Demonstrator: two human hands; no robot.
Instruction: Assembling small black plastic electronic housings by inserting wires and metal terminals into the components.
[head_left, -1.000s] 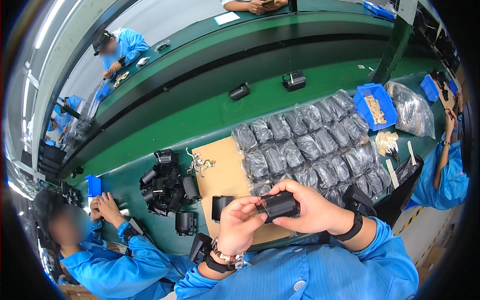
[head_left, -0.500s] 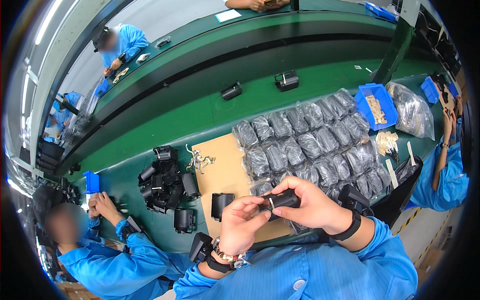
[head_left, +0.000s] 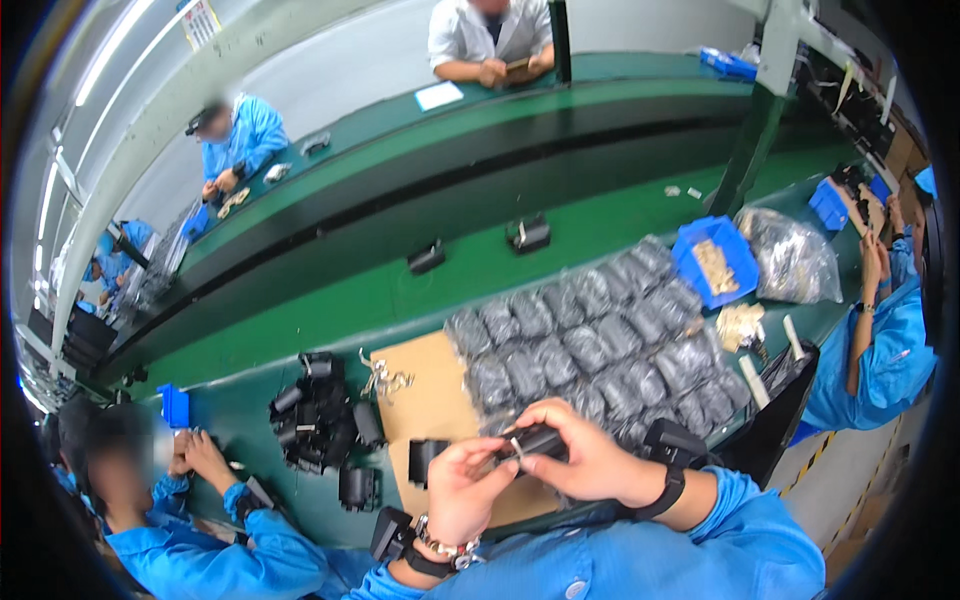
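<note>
Both hands hold one black plastic housing [head_left: 545,442] in front of my body, above the near edge of the cardboard sheet [head_left: 425,375]. My right hand [head_left: 590,462] wraps round its right end, fingers over the top and thumb below. My left hand [head_left: 465,492] pinches its left end. A small pale metal piece [head_left: 517,448] stands out between the fingertips; how it is attached is partly hidden. Just left of my left hand, another black housing [head_left: 428,462] rests on the cardboard, and a further black housing [head_left: 358,488] lies on the green table.
A heap of black housings [head_left: 315,420] and silvery metal parts [head_left: 385,378] lie left. Rows of bagged black units [head_left: 590,345] fill the middle right, near a blue bin [head_left: 730,290] and a clear plastic bag [head_left: 795,265]. Co-workers' hands [head_left: 205,455] are at the left, others [head_left: 875,260] at the right.
The view has tilted up, showing more of the person across the table. Both hands keep hold of the housing, which appears lower and further left in the picture.
</note>
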